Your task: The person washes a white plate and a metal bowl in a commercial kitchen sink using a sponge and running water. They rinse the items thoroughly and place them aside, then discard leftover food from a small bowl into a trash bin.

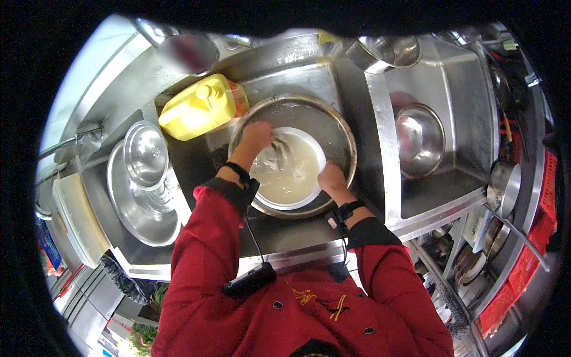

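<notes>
A white basin (285, 207) of cloudy, pale yellowish liquid (296, 172) sits inside a wide metal bowl (290, 101) in the middle sink compartment. My right hand (332, 178) grips the basin's right rim. Over the upper left rim is my left hand (258, 134), its fingers curled and turned away from view. Grey, streaky shapes (277, 154) show in the liquid just below it; whether they are an object or moving liquid is unclear. I cannot tell if the left hand holds anything.
A yellow plastic jug (200, 107) stands upper left of the bowl. A metal lid (146, 154) and metal basin (134, 209) occupy the left compartment. Another metal bowl (419, 140) is in the right compartment, with metal pots (386, 51) behind the divider and a red basket (513, 285) far right.
</notes>
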{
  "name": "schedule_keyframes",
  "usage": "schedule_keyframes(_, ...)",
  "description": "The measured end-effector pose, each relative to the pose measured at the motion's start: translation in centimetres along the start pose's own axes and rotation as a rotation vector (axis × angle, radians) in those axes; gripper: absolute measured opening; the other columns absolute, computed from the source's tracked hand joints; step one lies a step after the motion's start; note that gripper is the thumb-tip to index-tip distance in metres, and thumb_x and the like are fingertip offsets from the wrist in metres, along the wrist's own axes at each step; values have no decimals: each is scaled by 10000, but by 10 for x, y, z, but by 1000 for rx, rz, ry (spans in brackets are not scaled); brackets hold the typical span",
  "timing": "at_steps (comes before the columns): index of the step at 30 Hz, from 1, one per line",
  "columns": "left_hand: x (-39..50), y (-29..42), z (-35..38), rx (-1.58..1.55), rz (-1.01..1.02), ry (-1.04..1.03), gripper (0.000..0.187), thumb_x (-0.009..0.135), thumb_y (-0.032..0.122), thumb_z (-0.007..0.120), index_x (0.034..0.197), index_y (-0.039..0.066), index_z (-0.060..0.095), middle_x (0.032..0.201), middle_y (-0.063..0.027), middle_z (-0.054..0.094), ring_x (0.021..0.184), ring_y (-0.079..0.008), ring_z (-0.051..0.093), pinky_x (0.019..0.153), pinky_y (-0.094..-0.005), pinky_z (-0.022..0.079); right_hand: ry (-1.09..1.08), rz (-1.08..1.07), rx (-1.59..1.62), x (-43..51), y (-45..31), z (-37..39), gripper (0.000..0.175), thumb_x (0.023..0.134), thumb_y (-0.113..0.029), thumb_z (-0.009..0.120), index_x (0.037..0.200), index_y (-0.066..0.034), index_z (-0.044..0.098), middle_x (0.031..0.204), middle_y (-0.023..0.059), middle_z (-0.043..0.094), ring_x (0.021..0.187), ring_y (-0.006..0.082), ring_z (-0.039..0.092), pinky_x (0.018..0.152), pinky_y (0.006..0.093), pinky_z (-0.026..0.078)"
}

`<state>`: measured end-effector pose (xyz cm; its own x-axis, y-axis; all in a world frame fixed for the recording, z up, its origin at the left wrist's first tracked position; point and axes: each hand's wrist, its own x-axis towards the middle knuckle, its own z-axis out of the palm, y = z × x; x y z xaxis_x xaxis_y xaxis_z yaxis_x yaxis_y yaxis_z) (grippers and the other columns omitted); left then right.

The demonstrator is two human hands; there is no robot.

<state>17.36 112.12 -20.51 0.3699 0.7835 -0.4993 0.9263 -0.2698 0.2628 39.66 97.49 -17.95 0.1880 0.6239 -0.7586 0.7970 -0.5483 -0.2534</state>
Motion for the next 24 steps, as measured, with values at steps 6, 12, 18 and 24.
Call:
schedule_keyframes(6, -68, -31, 38, -101, -340, 3, 325, 722, 301, 660, 927, 50, 649, 930, -192, 651, 866, -361, 630, 799, -438, 506, 1, 2, 7, 5, 6, -1, 385, 771, -152, 633, 1065, 64, 511, 1018, 287, 602, 961, 412, 593, 843, 457, 482)
schedule_keyframes(12, -77, -18, 43, -254, -371, 87, 298, 732, 267, 637, 944, 62, 593, 894, -197, 640, 863, -379, 617, 759, -462, 503, 15, -25, -90, 8, 7, -9, 393, 785, -99, 605, 1125, 46, 472, 983, 266, 614, 902, 407, 613, 797, 455, 500)
schedule_keyframes(18, -19, 11, 23, -116, 78, 102, 185, 769, 180, 570, 921, 74, 587, 960, -158, 626, 851, -349, 627, 727, -455, 510, 377, -462, -174, 35, -8, -20, 533, 769, -127, 656, 1233, -3, 424, 1038, 223, 588, 961, 382, 575, 795, 442, 490)
schedule_keyframes(24, 3, 36, 21, -119, 257, 137, 205, 783, 189, 548, 943, 70, 591, 987, -143, 615, 893, -330, 614, 761, -431, 504, 283, -376, -276, 62, -14, -21, 345, 805, -128, 603, 1102, -18, 468, 945, 223, 611, 861, 404, 607, 734, 472, 493)
